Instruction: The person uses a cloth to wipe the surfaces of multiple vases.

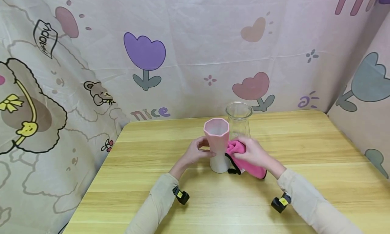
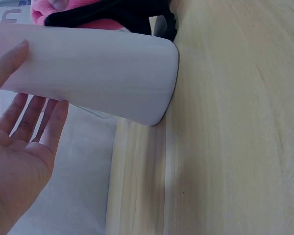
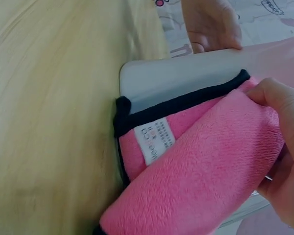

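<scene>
A tall vase, pink at its faceted rim and white toward the base, stands upright on the wooden table. My left hand holds it from the left side, thumb on the near face and fingers at the far side, as the left wrist view shows. In my right hand is a pink cloth with black edging and a white label, gripped between thumb and fingers. The cloth hangs against the vase's right side, its lower edge down by the table. Part of the vase is hidden behind it.
Just behind the vase and my right hand stands a clear glass vase, its lower part hidden. The wooden table runs back to a patterned cloth backdrop, which also hangs along the left and right sides.
</scene>
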